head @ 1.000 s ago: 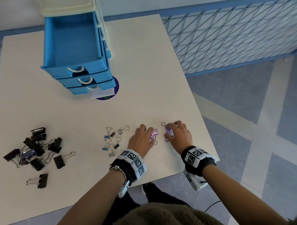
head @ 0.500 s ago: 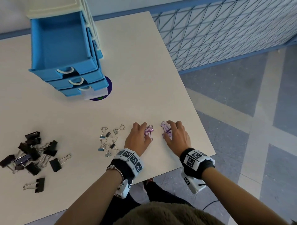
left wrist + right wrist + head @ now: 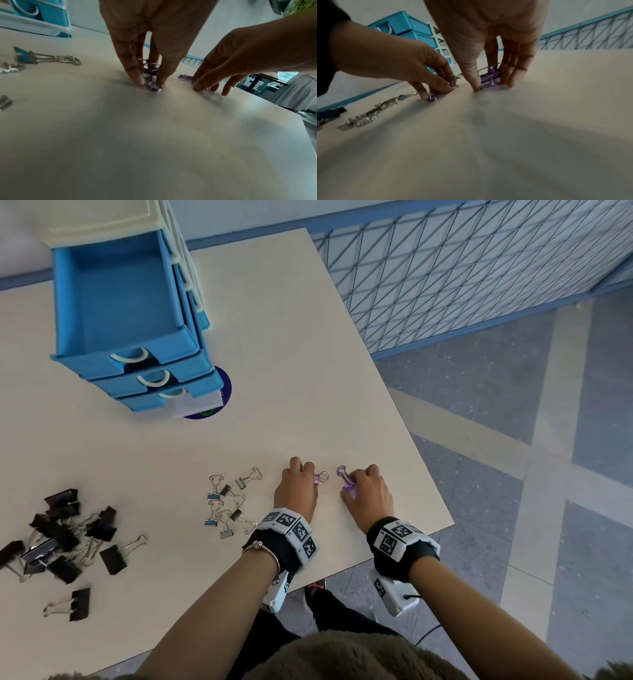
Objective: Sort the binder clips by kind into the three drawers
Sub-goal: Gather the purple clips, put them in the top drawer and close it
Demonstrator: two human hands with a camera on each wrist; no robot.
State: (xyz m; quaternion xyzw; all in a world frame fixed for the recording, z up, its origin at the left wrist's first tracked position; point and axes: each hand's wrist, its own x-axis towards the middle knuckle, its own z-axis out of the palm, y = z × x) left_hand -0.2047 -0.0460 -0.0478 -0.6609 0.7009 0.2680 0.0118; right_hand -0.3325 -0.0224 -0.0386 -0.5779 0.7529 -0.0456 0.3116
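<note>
Near the table's front right corner, both hands pinch small purple binder clips that still lie on the tabletop. My left hand holds a bunch of purple clips between thumb and fingers. A little to its right, my right hand grips another purple clip. The blue three-drawer unit stands at the far left. Its top drawer is pulled wide open and looks empty. The two lower drawers stick out a little.
Several small silver and blue clips lie just left of my left hand. A pile of large black clips sits at the near left. The table's right edge runs close beside my right hand.
Both hands have stayed at the purple clips, and their fingers have drawn in tighter round them. The head view has shifted slightly.
</note>
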